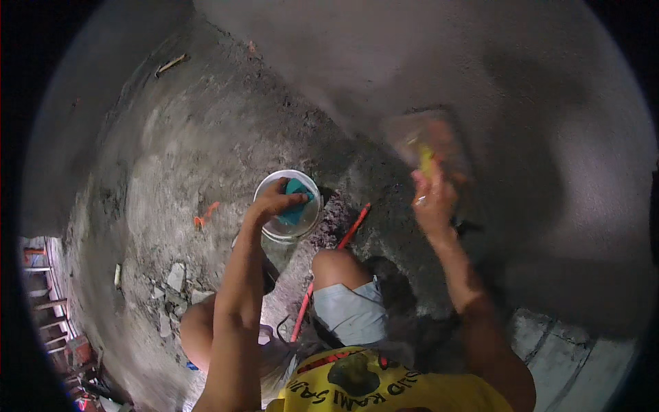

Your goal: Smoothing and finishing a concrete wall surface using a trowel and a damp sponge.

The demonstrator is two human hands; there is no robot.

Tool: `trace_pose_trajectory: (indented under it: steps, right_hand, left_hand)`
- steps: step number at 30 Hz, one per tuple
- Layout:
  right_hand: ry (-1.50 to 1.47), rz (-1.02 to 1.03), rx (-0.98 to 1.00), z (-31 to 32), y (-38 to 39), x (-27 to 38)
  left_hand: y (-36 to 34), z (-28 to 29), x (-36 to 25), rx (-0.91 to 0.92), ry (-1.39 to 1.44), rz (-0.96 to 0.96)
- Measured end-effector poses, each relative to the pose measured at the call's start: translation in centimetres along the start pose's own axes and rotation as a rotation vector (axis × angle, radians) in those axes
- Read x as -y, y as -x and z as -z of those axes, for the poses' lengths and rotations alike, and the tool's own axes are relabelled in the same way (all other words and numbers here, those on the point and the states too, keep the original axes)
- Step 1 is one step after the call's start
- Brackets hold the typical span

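My left hand (273, 198) is closed round a teal sponge (295, 210) at the mouth of a white bucket (289, 239). Water or something pale lies inside, though the bottom is hard to make out. On the right, my right hand (434, 204) grips the yellow handle of a plastering float (403, 128), which is smeared by motion. Its flat plate appears to lie against the smooth grey plastered wall (522, 96). A ring shows on one right-hand finger.
A red pole (354, 225) lies on the rough floor (165, 151) beside my knee. Broken rubble (176, 277) is scattered at left, near an orange scrap (205, 215). A wooden stick (170, 64) lies farther off. Grey blocks (559, 360) show at lower right.
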State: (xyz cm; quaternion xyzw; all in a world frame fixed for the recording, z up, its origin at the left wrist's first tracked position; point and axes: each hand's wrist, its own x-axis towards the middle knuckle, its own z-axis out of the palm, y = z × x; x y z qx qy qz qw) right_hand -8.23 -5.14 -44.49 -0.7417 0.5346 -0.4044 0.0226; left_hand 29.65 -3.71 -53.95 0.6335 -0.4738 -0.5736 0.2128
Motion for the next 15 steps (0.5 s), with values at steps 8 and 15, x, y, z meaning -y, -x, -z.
trace_pose_trajectory:
  steps: [8,15]
  right_hand:
    - [0.243,-0.064,0.134,-3.6,-14.4,0.4]
    - [0.373,-0.121,0.523,-7.4,-3.1,-9.0]
  left_hand:
    - [-3.6,-5.0,5.9,-0.286,-0.546,-0.089]
    - [0.1,-2.9,4.9,-0.989,-0.551,-0.039]
